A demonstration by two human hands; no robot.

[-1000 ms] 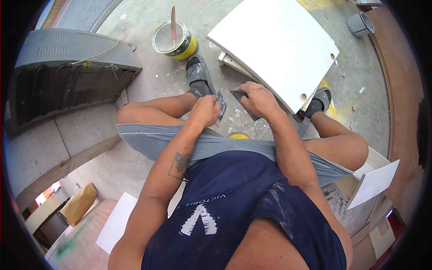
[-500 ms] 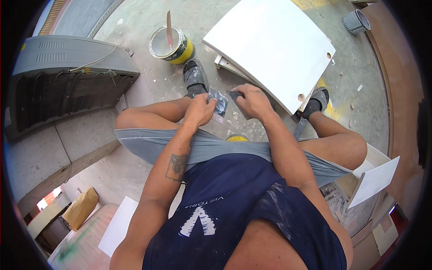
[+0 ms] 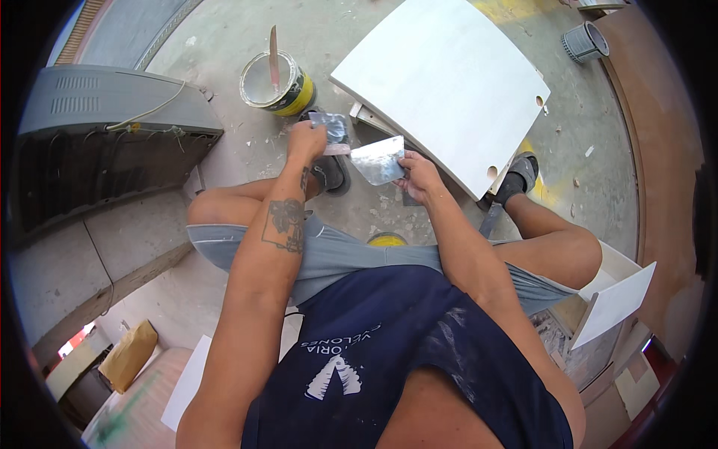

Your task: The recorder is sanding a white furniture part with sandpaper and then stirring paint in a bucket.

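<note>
My left hand [image 3: 305, 141] grips a flat filler spreader [image 3: 331, 126] smeared with greyish-white paste, with a pale strip along its lower edge. Beside it, my right hand [image 3: 420, 178] pinches a thin metal scraper blade [image 3: 378, 159] at one edge, its shiny, smudged face turned up. The two tools almost meet between my knees; whether they touch I cannot tell. Just beyond my left hand stands an open can [image 3: 301, 96] with a yellow and black side, a reddish-brown-handled tool [image 3: 274, 63] upright inside. Ahead to the right lies a large white panel [image 3: 441, 75] with two round holes near its edge.
Under the white panel are further boards [image 3: 381, 120]. A grey bucket [image 3: 585, 42] sits at the far right, beside a brown sheet [image 3: 636, 82]. At my left is a grey appliance casing [image 3: 112, 93] on a concrete ledge [image 3: 112, 243]. A white drawer [image 3: 617, 303] stands by my right knee.
My left hand has moved forward and left with its spreader, toward the can. The blade in my right hand has turned over, from dark and edge-on to its bright face.
</note>
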